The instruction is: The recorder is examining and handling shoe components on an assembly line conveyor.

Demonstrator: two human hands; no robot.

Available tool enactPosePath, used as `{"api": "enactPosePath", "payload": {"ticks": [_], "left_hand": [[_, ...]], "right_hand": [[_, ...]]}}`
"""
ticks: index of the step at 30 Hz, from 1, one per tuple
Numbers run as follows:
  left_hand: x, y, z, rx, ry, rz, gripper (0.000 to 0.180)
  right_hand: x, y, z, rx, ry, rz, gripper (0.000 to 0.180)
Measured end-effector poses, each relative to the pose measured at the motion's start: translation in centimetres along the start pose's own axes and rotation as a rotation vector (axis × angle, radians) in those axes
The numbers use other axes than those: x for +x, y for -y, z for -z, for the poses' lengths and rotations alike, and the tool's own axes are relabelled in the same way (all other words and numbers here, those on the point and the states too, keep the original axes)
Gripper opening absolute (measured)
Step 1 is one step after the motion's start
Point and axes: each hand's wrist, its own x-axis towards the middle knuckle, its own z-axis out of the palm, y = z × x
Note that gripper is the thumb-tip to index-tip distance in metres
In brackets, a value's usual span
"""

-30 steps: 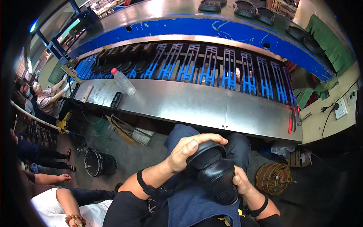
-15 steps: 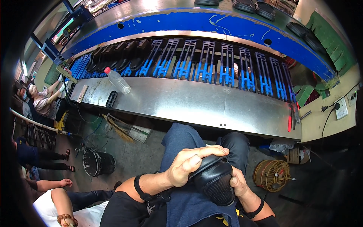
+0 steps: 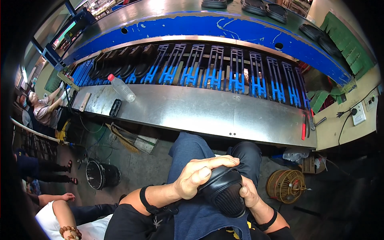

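Note:
A black shoe (image 3: 227, 196) with a smooth leather-like collar and a finely perforated toe is held above my lap, its toe toward me. My right hand (image 3: 251, 193) grips its right side, the thumb pressed on the upper and the other fingers hidden. My left hand (image 3: 196, 174) lies against its far left part, fingers stretched flat across the far end and thumb raised off it. The shoe's underside and inside cannot be seen. A blue apron (image 3: 200, 216) covers my lap below.
Ahead runs a metal ledge (image 3: 192, 114) with a red-capped bottle (image 3: 122, 89) and red-handled pliers (image 3: 305, 126). Behind it, blue forked racks (image 3: 214, 70) carry black shoes (image 3: 142, 66) at left. A black bucket (image 3: 102, 175) and bamboo cage (image 3: 285, 186) stand on the floor. Co-workers (image 3: 44, 106) are at left.
The whole view has shifted slightly. Both hands keep nearly the same hold on the shoe, which has barely moved.

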Motion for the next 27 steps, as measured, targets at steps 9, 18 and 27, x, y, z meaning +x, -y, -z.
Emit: {"api": "enactPosePath", "payload": {"ticks": [9,18,27], "left_hand": [[-0.1,0.1,-0.2,-0.009,0.025,-0.022,0.06],[-0.8,-1.4,-1.1,-0.093,0.105,0.062,0.065],[-0.5,-2.1,-1.8,0.652,-0.019,-0.276,0.068]], "right_hand": [[-0.1,0.6,-0.1,0.036,0.033,0.005,0.083],[-0.4,0.3,-0.4,0.046,0.024,0.076,0.086],[-0.8,0.1,0.2,0.105,-0.063,0.033,0.088]]}}
